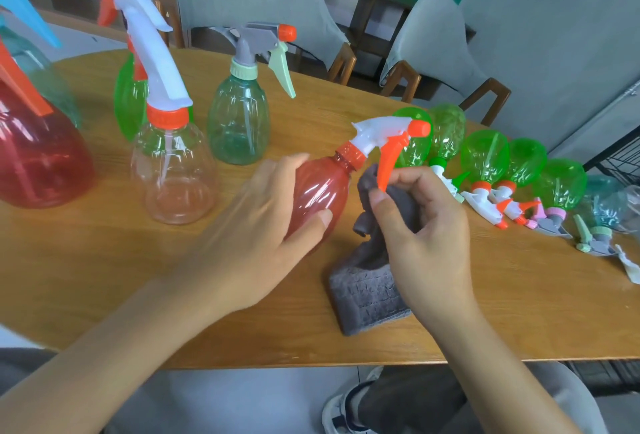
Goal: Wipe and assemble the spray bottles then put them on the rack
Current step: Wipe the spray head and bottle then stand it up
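Your left hand (256, 225) grips the belly of a small red spray bottle (320, 191), thumb curled over its near side, the bottle tilted with its orange collar and white trigger head (384, 132) pointing up and right above the wooden table (138, 277). Your right hand (422, 236) pinches a grey microfibre cloth (367, 295) between thumb and curled fingers, just under the orange trigger lever; the cloth's lower end drapes onto the tabletop. No brand, label or writing can be read on any bottle.

To the left stand assembled bottles: a large red one (38, 163), a clear one with a white-and-orange head (173, 170), a green one behind it (130, 101), and a pale teal one with a grey head (239, 121). To the right, a row of green bottles (485, 159) lies on the table, heads toward you, partly hidden behind the held trigger head. Beyond the table stand grey upholstered chairs (436, 38); a black wire rack (620, 159) shows at the right edge.
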`<state>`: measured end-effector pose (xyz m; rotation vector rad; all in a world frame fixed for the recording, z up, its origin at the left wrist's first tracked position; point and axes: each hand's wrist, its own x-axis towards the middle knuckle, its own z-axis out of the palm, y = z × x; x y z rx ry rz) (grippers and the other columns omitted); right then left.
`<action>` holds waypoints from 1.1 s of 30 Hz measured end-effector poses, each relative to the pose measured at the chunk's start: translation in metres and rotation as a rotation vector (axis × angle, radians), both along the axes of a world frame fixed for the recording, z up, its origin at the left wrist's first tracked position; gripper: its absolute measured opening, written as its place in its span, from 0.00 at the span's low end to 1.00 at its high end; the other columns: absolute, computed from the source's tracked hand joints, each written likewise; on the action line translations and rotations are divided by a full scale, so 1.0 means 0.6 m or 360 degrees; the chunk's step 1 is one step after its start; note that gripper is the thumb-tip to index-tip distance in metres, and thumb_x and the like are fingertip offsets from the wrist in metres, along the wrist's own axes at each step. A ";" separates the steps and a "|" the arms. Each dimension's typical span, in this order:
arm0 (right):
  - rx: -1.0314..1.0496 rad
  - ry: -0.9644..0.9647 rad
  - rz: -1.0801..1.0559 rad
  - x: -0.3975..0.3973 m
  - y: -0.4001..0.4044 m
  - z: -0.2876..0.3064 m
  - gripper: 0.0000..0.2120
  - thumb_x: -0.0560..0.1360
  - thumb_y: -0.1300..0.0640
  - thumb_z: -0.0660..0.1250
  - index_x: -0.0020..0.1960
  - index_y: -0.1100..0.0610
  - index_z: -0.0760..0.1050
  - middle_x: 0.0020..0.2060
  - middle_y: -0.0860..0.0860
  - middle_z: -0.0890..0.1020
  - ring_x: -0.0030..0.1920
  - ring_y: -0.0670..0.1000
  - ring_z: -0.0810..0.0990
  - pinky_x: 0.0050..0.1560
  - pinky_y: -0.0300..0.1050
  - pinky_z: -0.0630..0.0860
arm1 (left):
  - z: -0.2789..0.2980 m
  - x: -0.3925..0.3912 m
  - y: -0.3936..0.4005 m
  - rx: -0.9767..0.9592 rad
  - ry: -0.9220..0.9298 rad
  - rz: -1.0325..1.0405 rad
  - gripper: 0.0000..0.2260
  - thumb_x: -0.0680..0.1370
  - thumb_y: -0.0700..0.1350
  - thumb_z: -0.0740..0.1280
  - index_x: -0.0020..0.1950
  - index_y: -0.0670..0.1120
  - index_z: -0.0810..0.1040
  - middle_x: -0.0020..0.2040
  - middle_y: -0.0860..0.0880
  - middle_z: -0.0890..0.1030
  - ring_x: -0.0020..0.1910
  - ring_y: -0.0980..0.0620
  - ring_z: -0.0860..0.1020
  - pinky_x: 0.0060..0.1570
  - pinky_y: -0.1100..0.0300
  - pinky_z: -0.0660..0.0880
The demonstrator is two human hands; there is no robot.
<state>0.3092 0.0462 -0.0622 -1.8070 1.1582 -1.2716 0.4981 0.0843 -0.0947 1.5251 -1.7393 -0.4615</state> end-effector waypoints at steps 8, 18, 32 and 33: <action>-0.0004 -0.0014 -0.0084 -0.023 0.017 0.008 0.07 0.81 0.63 0.66 0.50 0.52 0.77 0.35 0.52 0.83 0.34 0.56 0.85 0.40 0.69 0.81 | 0.003 0.004 -0.008 0.0035 0.0066 0.0184 0.34 0.75 0.69 0.62 0.74 0.52 0.60 0.66 0.54 0.64 0.61 0.53 0.72 0.56 0.58 0.68; -0.0089 0.0115 -0.0094 -0.006 0.032 0.040 0.06 0.80 0.63 0.69 0.47 0.54 0.79 0.35 0.50 0.83 0.34 0.54 0.86 0.42 0.59 0.82 | 0.001 -0.011 -0.007 0.0066 0.0165 0.0135 0.35 0.66 0.73 0.66 0.62 0.59 0.56 0.58 0.54 0.70 0.52 0.54 0.74 0.46 0.60 0.71; -0.0189 0.0462 -0.0488 0.028 -0.004 0.051 0.07 0.78 0.54 0.71 0.42 0.47 0.77 0.35 0.42 0.84 0.39 0.43 0.83 0.41 0.42 0.76 | -0.001 -0.021 0.000 -0.0057 0.0104 0.0040 0.34 0.73 0.61 0.67 0.76 0.54 0.61 0.64 0.56 0.63 0.63 0.56 0.69 0.60 0.58 0.69; -0.0195 0.0471 -0.0494 0.029 -0.005 0.050 0.06 0.79 0.54 0.70 0.43 0.47 0.77 0.35 0.43 0.84 0.38 0.44 0.83 0.40 0.43 0.75 | 0.000 -0.021 0.000 -0.0060 0.0118 0.0038 0.33 0.73 0.61 0.68 0.75 0.55 0.61 0.64 0.57 0.63 0.62 0.56 0.70 0.58 0.58 0.70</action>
